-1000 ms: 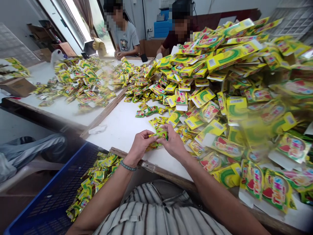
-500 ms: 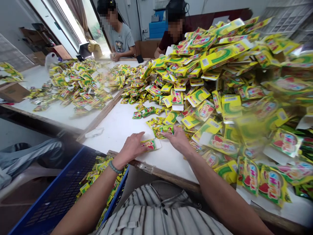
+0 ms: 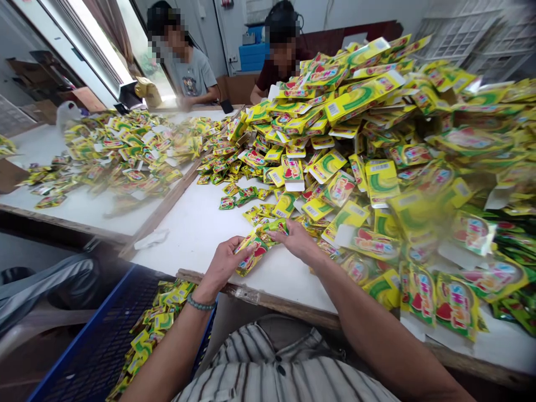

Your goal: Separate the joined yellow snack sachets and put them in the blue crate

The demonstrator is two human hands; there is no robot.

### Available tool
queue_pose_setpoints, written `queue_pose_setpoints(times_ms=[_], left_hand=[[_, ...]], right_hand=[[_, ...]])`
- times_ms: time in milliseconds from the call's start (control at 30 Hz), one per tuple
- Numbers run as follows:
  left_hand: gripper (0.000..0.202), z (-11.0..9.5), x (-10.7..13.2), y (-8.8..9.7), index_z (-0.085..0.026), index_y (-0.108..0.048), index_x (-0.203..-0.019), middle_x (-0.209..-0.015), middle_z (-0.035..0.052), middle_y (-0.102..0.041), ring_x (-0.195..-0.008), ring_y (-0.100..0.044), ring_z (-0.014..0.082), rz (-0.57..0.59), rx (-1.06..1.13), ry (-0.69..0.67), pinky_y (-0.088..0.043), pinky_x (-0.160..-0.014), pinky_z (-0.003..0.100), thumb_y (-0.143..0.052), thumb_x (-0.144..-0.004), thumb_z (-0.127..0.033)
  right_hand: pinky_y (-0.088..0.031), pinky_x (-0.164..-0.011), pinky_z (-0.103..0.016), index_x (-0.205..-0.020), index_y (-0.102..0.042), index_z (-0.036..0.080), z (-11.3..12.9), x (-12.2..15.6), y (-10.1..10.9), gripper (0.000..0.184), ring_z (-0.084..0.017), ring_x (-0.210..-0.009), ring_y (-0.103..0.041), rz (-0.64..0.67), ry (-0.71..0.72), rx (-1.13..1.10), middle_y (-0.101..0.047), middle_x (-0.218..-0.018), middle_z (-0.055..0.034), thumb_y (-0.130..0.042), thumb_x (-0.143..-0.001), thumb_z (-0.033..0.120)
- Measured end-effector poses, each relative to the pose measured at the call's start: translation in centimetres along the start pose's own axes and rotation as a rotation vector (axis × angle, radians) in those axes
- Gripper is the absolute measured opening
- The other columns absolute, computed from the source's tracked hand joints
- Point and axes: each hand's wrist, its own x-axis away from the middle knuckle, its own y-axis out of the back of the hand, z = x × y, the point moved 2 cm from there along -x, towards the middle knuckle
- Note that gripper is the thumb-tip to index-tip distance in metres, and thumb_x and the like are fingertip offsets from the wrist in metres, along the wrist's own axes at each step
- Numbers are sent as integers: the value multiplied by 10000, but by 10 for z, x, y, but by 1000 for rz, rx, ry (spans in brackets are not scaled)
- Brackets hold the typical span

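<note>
My left hand (image 3: 227, 260) is closed on a small yellow and green candy box (image 3: 252, 254) with a red fruit picture, tilted up just above the white table near its front edge. Pinched in my right hand (image 3: 296, 240) is a green and yellow candy packet (image 3: 276, 226), right at the upper end of the box. Whether the packet is partly inside the box I cannot tell. Several loose packets (image 3: 259, 213) lie just beyond my hands. To the right, a large heap of the same boxes (image 3: 347, 215) rises high, some with white end flaps standing open.
Below the table's left front edge, a blue plastic basket (image 3: 90, 329) holds many yellow packages. A wooden strip (image 3: 161, 209) divides the tabletop, with another pile (image 3: 134, 145) beyond it. A white scrap (image 3: 151, 239) lies near the strip. Two people (image 3: 195, 75) sit across the table.
My left hand has lifted the box off the table and tilted it toward my right hand. The packet in my right hand now meets the box. The view has shifted slightly.
</note>
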Motion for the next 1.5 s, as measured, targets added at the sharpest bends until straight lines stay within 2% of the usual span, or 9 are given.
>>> queue_pose_setpoints(times_ms=[233,400,600,767,967,1067,1167,1333,1500], left_hand=[[372,-2,2,-7,-146,-689,-893,-780,10,-703,-626,-592,111,92,87,14,-444,-590,201,-818,-616,-359],[411,-4,2,-8,-156,-703,-926,-840,21,-728,-647,-618,119,26,212,28,-478,-626,215,-846,-577,-320],[414,-2,4,-3,-160,-720,-921,-850,26,-739,-659,-642,135,23,231,31,-500,-645,228,-856,-557,-301],[407,-3,5,0,-159,-728,-905,-835,25,-739,-651,-645,140,33,216,48,-500,-634,229,-858,-547,-301],[429,1,3,0,-155,-737,-909,-831,30,-738,-658,-651,156,40,215,48,-502,-630,241,-861,-530,-311],[432,2,0,1,-145,-738,-899,-825,45,-739,-667,-655,163,2,235,50,-506,-636,247,-860,-530,-333],[427,1,-3,3,-143,-737,-904,-819,49,-737,-663,-652,164,-5,242,53,-504,-628,247,-853,-541,-337],[340,2,-2,-4,-168,-727,-877,-766,28,-724,-638,-641,162,36,238,52,-495,-613,249,-818,-597,-341],[320,-9,-10,9,-152,-705,-811,-700,57,-705,-570,-620,178,84,109,85,-478,-535,274,-808,-604,-374]], right_hand=[[-440,-663,-276,-709,-602,180,2,2,-2,260,-167,-716,-557,111,52,50,-612,-706,19,-691,-703,424],[-461,-744,-298,-973,-632,187,3,1,-5,274,-182,-835,-593,-14,123,-36,-655,-885,-25,-618,-781,383],[-438,-775,-331,-774,-674,208,12,5,0,108,-190,-809,-584,-82,171,203,-651,-805,-24,-703,-728,301],[-435,-803,-355,-743,-686,208,13,4,2,194,-213,-858,-591,-47,138,180,-672,-840,-26,-758,-674,375],[-371,-923,-452,-718,-705,215,15,10,-7,87,-243,-939,-586,-102,147,286,-672,-877,-48,-756,-672,269],[-373,-963,-441,-736,-717,221,15,11,-12,60,-247,-1054,-578,-20,159,185,-682,-960,-62,-672,-748,260],[-395,-971,-415,-746,-726,230,15,11,-16,234,-251,-1153,-549,116,166,77,-700,-931,-54,-554,-852,348],[-444,-884,-385,-688,-704,239,19,16,-26,331,-241,-906,-634,203,183,111,-662,-685,0,-542,-862,470],[-447,-854,-373,-990,-666,242,16,12,-24,197,-232,-916,-612,-11,197,243,-697,-821,-20,-545,-866,336]])
